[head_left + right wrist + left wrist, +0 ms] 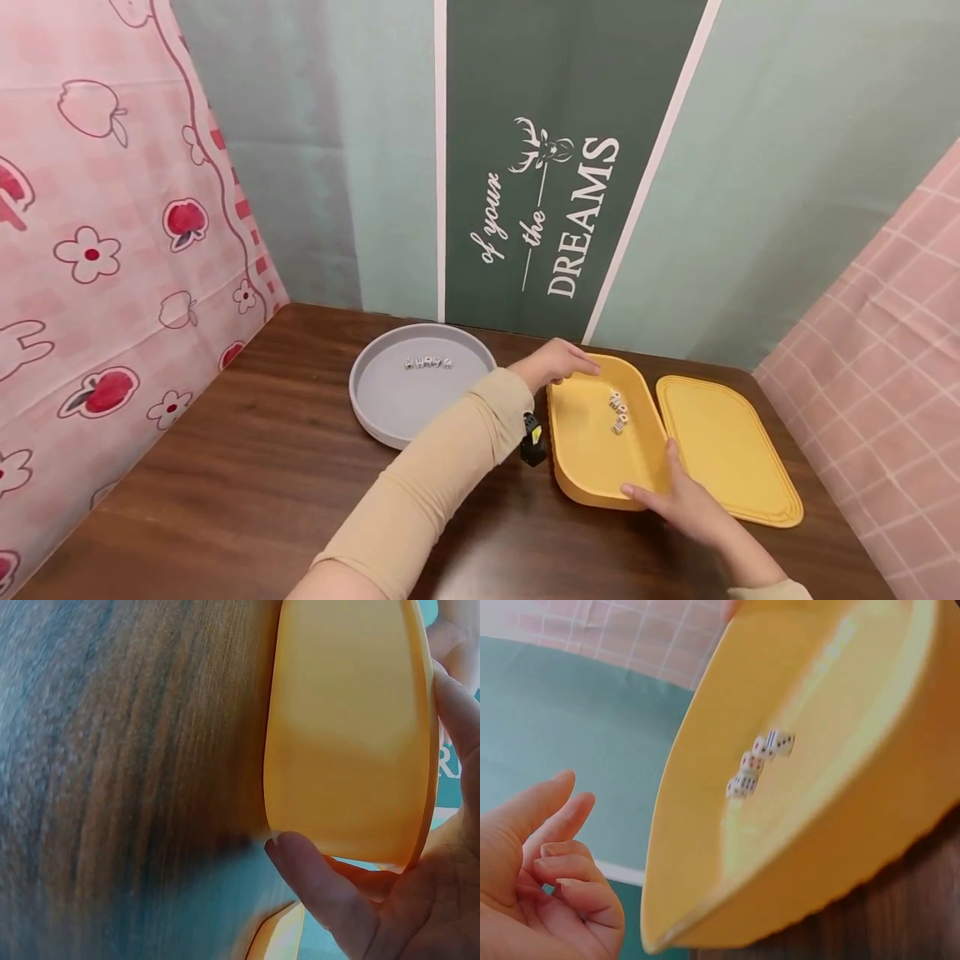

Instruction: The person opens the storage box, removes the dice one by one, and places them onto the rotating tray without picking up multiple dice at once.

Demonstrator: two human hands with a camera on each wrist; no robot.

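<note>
A yellow rectangular box (588, 450), its open side up, is gripped by my right hand (686, 500) at the near right corner, the thumb over the rim. In the right wrist view the box wall (345, 750) lies between thumb and fingers. Several white dice (618, 411) sit in a crooked line on the box floor, their coloured pips showing in the left wrist view (757, 765). My left hand (558, 362) is at the far left corner of the box, holding nothing. Its index finger and thumb extend while the other fingers curl loosely (555, 877).
A round grey tray (386, 412) with a low rim stands left of the box, bearing several dice (428, 362) in a row. To the right a flat yellow lid (723, 450) lies on the brown wooden table (247, 467). Curtains hang behind and at both sides.
</note>
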